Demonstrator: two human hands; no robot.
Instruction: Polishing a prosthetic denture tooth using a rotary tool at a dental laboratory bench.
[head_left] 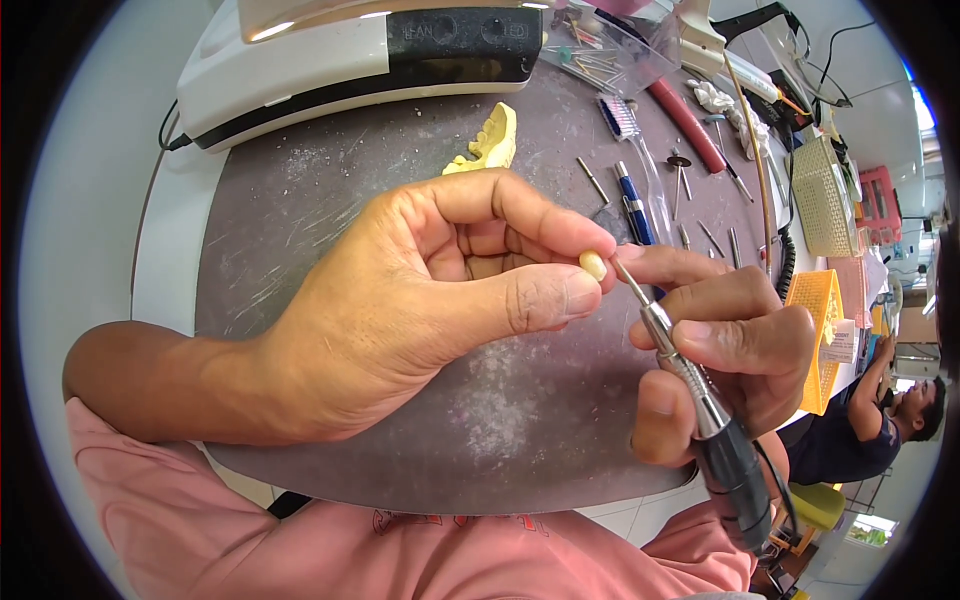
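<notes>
Tooth: small cream-coloured tooth-shaped piece, pinched up in the air above the middle of the grey, scratched work mat.
Left hand: left hand clamped on that piece, thumb under, forefinger curled over the top, other fingers folded into the palm.
Right hand: right hand wrapped tight round a slim metal rotary handpiece with a dark grip, held like a pen.
Tip: the handpiece's thin bur touches the tooth piece on its right side, or sits just beside it; contact is too fine to tell.
Hands together: fingertips of both hands meet around the piece, right forefinger resting against the left.
Far edge of the mat: pale yellow plaster jaw model lying near the far edge, just in front of a white and black bench lamp base.
Right side of the mat: loose metal burs and rods scattered there, a blue pen-shaped tool among them, a red tube beyond.
Near edge: white dust patch on the mat under the hands.
Beyond the right edge: yellow mesh basket, and another person seated off to the side.
</notes>
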